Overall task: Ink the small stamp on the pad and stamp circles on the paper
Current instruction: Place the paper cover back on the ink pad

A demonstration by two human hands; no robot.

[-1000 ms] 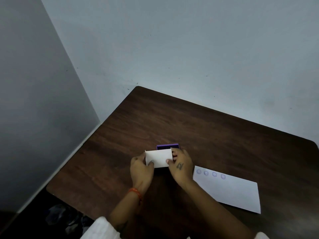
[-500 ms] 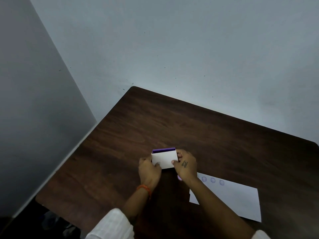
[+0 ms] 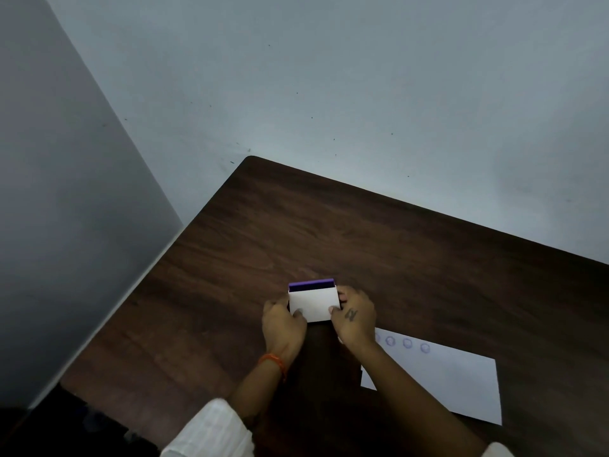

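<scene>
A purple ink pad (image 3: 311, 285) lies on the dark wooden table (image 3: 379, 245), and its white lid (image 3: 313, 306) is tilted up over it, covering most of it. My left hand (image 3: 283, 324) grips the lid's left edge and my right hand (image 3: 356, 319) grips its right edge. A white sheet of paper (image 3: 461, 384) lies to the right, with a row of purple stamped circles (image 3: 407, 343) along its far edge. The small stamp is not visible.
The table stands in a corner, with a pale wall behind it and a grey panel on the left. The table's left edge (image 3: 141, 275) runs along a gap beside the panel. White sleeves show at the bottom.
The white lid has come down over the purple pad, so less purple shows. Both hands stay on the lid's edges. The view has shifted slightly.
</scene>
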